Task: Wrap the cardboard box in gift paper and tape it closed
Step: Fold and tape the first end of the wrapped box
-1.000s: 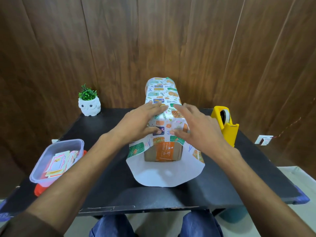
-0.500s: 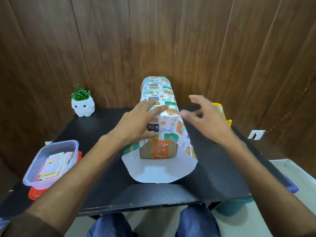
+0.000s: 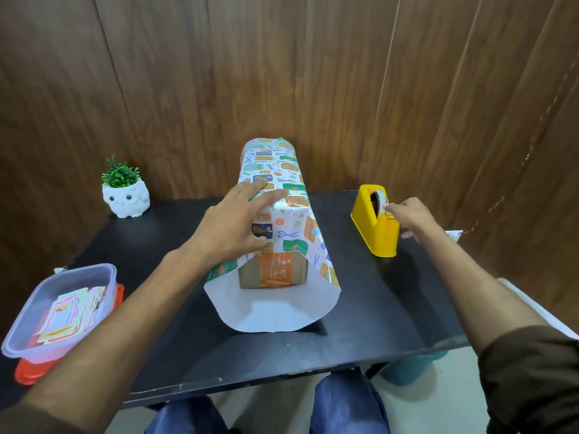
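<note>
While left hand [image 3: 232, 233] presses gift paper [image 3: 294, 220] flat-fingered, right hand [image 3: 410, 218] seemingly pinches tape [image 3: 383, 204] at dispenser [image 3: 376, 236]; planter [image 3: 126, 200], tub [image 3: 40, 311] leftward.

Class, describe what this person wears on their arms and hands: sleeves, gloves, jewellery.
The left hand and right hand are bare: no gloves, rings or watch visible. The left sleeve and right sleeve are dark brown and end near the elbows, forearms uncovered.

Black worktop [image 3: 376, 308] has an owl planter [image 3: 126, 198] back left, a clear tub [image 3: 31, 321] front left on what looks like an orange lid [image 3: 28, 372], gift paper [image 3: 269, 311] in the middle and a yellow tape dispenser [image 3: 377, 233] on the right.
</note>
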